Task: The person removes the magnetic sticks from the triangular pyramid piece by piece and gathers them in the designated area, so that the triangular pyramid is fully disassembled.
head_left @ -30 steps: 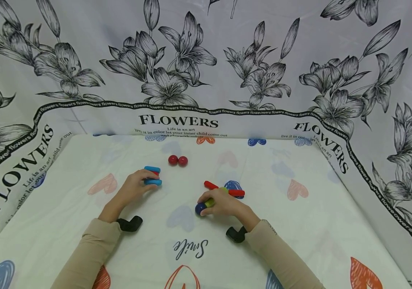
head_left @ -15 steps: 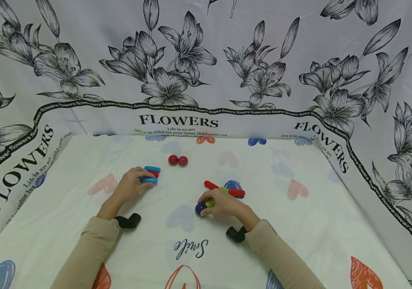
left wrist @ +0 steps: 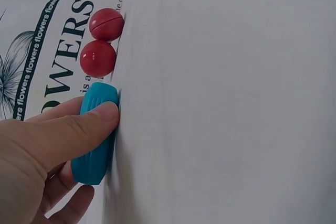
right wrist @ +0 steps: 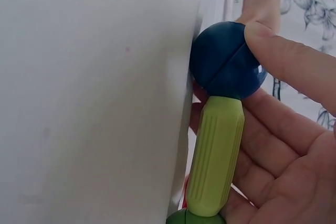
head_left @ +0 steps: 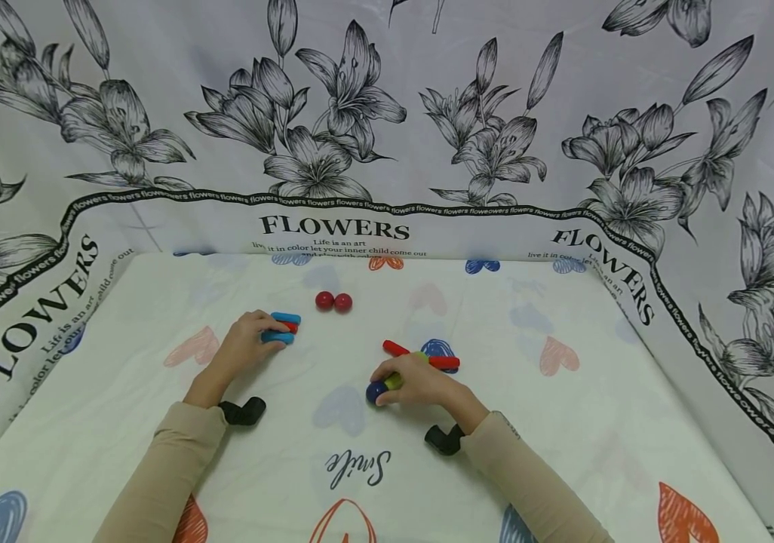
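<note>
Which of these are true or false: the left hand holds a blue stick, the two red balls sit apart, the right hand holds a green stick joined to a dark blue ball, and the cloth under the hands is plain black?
1. The left hand holds a blue stick. True.
2. The two red balls sit apart. False: they touch, side by side.
3. The right hand holds a green stick joined to a dark blue ball. True.
4. The cloth under the hands is plain black. False: it is white with coloured hearts.
</note>
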`<state>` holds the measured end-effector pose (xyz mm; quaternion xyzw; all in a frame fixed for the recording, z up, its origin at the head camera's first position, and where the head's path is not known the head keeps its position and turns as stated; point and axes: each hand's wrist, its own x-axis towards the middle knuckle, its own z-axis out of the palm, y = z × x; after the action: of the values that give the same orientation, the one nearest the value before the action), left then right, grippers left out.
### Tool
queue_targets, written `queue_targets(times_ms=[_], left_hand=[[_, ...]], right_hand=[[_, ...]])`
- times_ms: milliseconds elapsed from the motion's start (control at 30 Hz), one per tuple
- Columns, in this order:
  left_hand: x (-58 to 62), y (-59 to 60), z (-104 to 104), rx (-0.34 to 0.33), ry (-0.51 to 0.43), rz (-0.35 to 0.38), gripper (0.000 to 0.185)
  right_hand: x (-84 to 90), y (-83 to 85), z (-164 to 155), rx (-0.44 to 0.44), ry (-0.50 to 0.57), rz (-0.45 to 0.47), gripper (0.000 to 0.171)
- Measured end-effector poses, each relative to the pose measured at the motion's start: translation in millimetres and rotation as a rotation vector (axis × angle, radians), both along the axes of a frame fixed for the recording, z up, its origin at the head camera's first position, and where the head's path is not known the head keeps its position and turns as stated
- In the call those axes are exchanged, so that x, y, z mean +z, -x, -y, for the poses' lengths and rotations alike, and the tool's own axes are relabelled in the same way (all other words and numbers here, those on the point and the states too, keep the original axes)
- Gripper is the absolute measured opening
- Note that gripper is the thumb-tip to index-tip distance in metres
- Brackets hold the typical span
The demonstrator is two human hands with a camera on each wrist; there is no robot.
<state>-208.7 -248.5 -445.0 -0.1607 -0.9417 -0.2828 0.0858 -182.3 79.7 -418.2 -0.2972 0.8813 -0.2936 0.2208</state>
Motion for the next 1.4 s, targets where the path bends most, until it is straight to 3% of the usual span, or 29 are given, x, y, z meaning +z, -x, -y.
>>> queue_targets(times_ms=[467,700,833,1033,1167,1400], left_hand=[[0.7,-0.1,-5,-0.007,0.023,-0.023,0.02],[4.1,-4.7,-7,0.001,0.001,0.001,0.02],[4.3,-7.7,-11,-0.006,-0.032,-0.019,0.02],[3.3,-14.5,-28,-0.061,-0.08,-0.083,0.018],[1.9,-18.2,-42,-0.132,-0.098,-0.112,0.018],[6.6,-25.9,-65,-0.231,-0.151,-0.035,0.019]], right_hand=[[2.7,-2.3,2,0.001,-0.035,-0.023,0.038],[4.2,2.0,-2,0.007,0.001,0.009,0.039],[4.7,4.4,-5,0.03,0.01,-0.021,0.037],[5.2,6.3,-7,0.037,-0.001,-0.061,0.028],[6.0,7.1,-7,0.034,-0.021,-0.07,0.023],[5.3,9.9,-6,0.054,-0.009,-0.106,0.02]])
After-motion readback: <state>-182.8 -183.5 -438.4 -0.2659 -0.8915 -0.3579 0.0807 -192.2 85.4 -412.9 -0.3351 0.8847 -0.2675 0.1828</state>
